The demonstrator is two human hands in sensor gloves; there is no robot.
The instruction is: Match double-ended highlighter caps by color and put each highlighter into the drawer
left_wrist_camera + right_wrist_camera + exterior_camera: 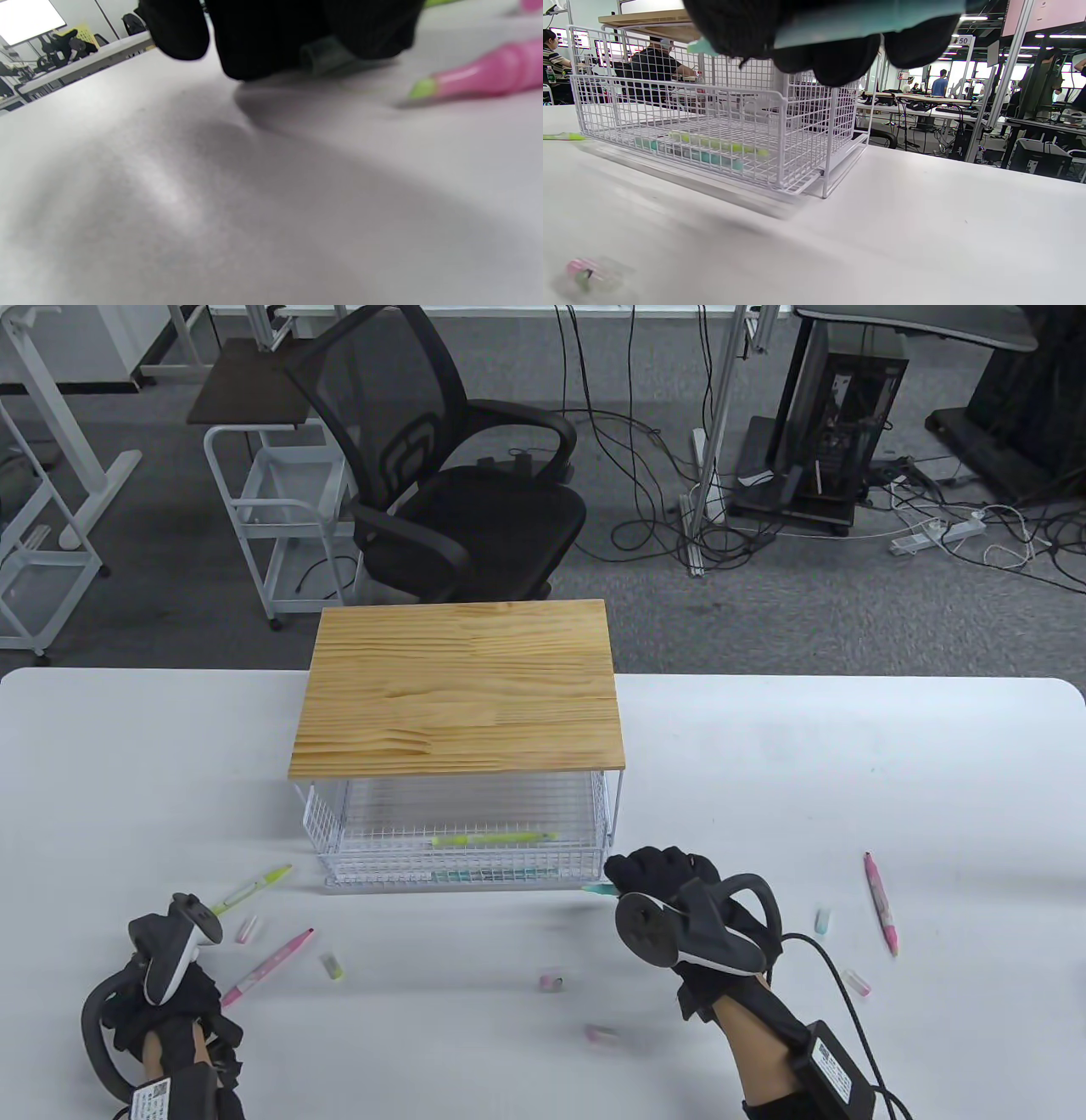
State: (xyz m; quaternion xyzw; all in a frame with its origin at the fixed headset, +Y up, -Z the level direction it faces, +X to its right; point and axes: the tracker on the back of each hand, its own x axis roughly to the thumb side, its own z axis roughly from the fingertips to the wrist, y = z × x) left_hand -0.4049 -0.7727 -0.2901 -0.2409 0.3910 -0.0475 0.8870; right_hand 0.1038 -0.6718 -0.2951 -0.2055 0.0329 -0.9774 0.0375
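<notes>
A teal highlighter (598, 889) is held in the right hand (670, 891) beside the wire drawer (462, 848); the front rim could be clipped. The left hand (174, 984) is rested curled on the desk (848, 780); contents cannot be told.

White wire drawer (462, 861) holds yellow-green (492, 839) and (seemingly) teal (475, 875) highlighters.

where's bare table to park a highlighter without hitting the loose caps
Bare: the table right of the wire drawer, and far left of it. Crowded: near the left hand, and around the pink highlighter at right.
</notes>
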